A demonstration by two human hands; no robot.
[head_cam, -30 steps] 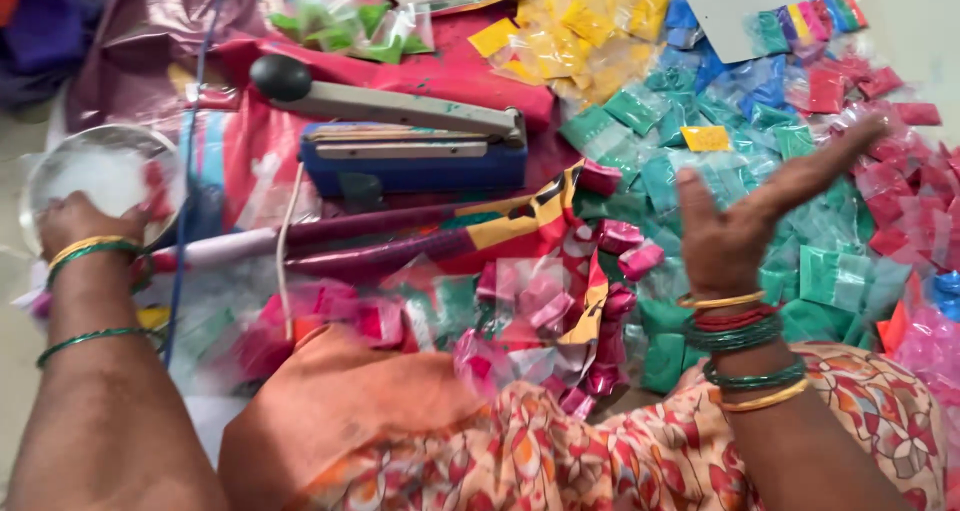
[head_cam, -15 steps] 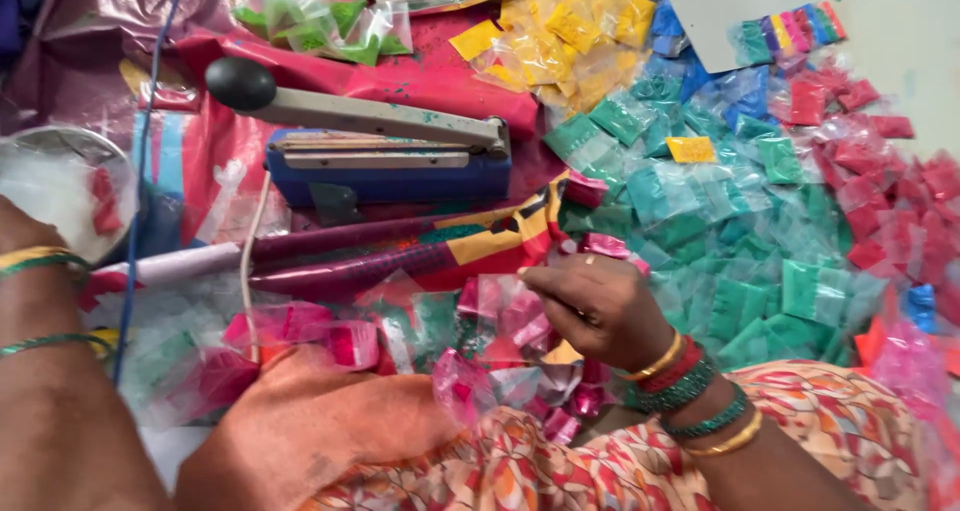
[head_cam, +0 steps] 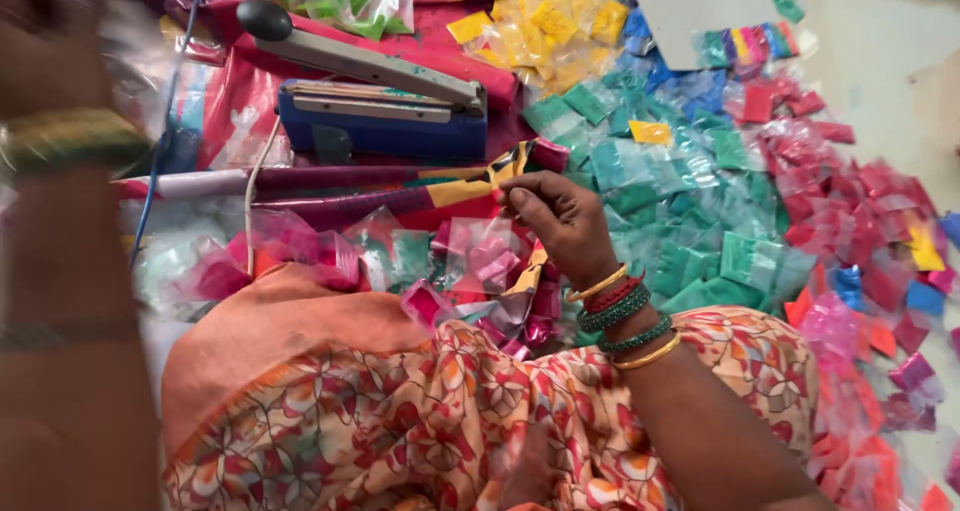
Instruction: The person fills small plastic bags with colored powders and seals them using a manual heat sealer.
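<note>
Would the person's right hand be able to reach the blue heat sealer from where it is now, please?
Probably yes. The right hand sits just below the blue heat sealer, with only loose sachets and a striped cloth strip lying flat between them; nothing stands in the way.

The work is spread over a pale grey floor [head_cam: 880, 31], bare only at the upper right, where soft even light falls without hard shadows. A magenta cloth [head_cam: 430, 46] covers the ground near the top centre. A flat grey sheet [head_cam: 690, 16] lies on the floor beside it. No walls, windows or furniture show.
</note>
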